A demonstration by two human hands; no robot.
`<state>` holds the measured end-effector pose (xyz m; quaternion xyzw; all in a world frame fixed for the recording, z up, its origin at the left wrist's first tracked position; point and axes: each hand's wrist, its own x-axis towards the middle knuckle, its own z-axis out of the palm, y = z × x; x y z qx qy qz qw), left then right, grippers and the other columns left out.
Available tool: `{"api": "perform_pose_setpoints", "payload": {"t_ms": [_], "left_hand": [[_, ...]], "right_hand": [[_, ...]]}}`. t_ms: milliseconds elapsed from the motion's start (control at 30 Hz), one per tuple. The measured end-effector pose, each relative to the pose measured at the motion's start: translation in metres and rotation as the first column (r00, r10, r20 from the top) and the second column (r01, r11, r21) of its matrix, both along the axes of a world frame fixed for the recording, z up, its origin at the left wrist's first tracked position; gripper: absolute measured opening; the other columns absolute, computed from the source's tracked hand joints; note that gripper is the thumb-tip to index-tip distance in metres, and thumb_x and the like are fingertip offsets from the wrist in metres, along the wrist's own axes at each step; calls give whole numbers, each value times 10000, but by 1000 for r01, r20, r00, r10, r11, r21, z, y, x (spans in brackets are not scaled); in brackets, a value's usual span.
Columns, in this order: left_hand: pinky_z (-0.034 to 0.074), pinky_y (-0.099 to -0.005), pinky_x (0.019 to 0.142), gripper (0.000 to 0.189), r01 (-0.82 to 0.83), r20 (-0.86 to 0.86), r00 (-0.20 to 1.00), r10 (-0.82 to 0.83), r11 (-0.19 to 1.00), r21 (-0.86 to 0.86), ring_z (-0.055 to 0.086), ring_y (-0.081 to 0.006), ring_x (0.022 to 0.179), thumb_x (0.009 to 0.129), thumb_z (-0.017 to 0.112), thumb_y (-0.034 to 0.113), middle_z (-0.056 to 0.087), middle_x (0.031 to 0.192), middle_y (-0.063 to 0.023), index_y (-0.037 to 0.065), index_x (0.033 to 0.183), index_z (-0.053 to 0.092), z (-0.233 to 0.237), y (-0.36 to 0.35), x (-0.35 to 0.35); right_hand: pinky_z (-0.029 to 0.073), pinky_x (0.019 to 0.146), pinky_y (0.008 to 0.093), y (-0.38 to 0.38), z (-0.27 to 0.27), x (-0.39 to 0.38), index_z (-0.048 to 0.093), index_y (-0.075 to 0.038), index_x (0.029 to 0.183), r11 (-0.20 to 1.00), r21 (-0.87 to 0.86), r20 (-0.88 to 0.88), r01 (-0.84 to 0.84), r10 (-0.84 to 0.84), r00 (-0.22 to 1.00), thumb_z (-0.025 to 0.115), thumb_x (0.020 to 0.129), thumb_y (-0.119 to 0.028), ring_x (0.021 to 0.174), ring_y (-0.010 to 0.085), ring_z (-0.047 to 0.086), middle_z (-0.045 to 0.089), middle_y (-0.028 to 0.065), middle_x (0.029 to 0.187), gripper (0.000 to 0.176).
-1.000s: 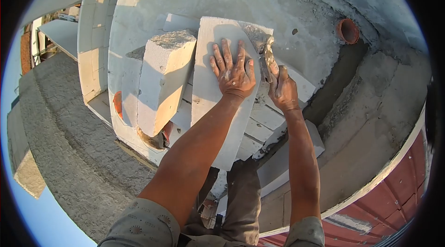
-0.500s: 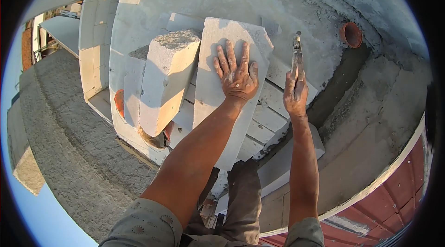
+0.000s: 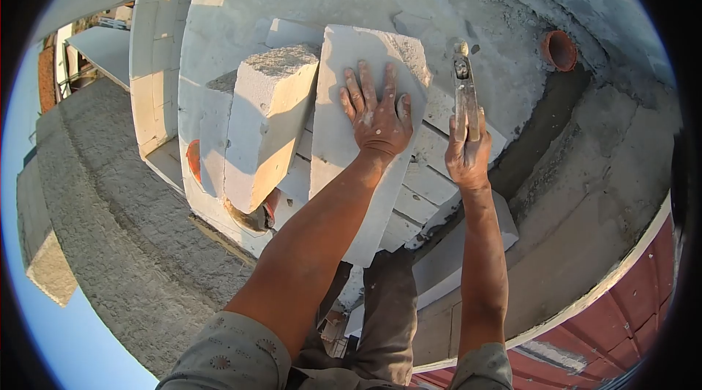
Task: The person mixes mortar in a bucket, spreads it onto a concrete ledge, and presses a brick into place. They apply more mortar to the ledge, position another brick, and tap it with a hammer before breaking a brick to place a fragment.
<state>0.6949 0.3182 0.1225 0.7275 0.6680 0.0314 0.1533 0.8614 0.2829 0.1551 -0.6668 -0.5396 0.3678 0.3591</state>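
Observation:
My left hand (image 3: pixel 380 123) lies flat on a pale lightweight concrete block (image 3: pixel 347 192), its fingers spread. The block's far right corner is rough and chipped. In my right hand (image 3: pixel 469 159) is a claw hammer (image 3: pixel 463 86), seen from above. Its worn, dusty metal head points away from me, and most of its handle is hidden. The hammer is to the right of the block and apart from it. A second pale block (image 3: pixel 267 123) with a rough broken top stands left of my left hand.
More cut blocks (image 3: pixel 420 189) lie beneath and right of the block. An orange pipe end (image 3: pixel 560 50) sticks up at the right beside a channel (image 3: pixel 545 123). A rough grey wall top (image 3: pixel 139 207) runs along the left. Red metal sheeting (image 3: pixel 607 324) is at lower right.
My right hand has turned the hammer slightly, with its head shifting a little left and toward the camera. My left hand stays flat on the block. The whole view has shifted slightly.

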Motion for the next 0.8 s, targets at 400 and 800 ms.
{"api": "perform_pose_setpoints", "payload": {"t_ms": [400,800], "left_hand": [[30,-636,1173,652,1,11,1000,-1,999,34,49,-508,1498,967,497,363,134,1625,-274,166,1568,337,-2,3,2],[22,-624,1176,710,16,-5,1000,-16,999,36,39,-500,1503,935,534,372,131,1622,-285,132,1569,325,-2,2,1]], "right_hand": [[526,647,481,51,-2,-4,543,31,1112,996,-14,28,-87,87,996,567,1006,-277,792,490,658,665,273,813,327],[532,655,508,7,-10,8,510,-6,1163,982,-98,125,-160,171,977,541,1009,-310,731,483,656,660,234,770,342]]}}
